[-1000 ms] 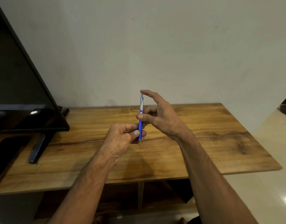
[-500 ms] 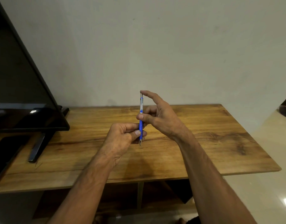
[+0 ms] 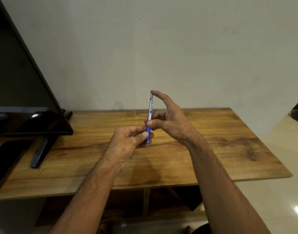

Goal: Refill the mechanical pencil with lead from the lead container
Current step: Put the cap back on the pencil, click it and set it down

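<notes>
A blue and silver mechanical pencil (image 3: 150, 112) stands upright above the wooden table (image 3: 212, 149), tip pointing down. My left hand (image 3: 128, 141) pinches its blue lower barrel between thumb and fingers. My right hand (image 3: 168, 119) holds the middle of the barrel with the thumb, and its index finger rests on the top cap. A thin bit of lead shows at the tip. No lead container is visible; a small green speck shows under my left palm.
A black TV screen (image 3: 18, 98) on a stand (image 3: 42, 149) fills the left side of the table. A dark flat device (image 3: 5, 159) lies at the far left. A plain wall rises behind. Tiled floor (image 3: 288, 191) lies to the right.
Both hands and the pencil hold nearly the same pose; my right index finger stays on the cap. No clear movement.
</notes>
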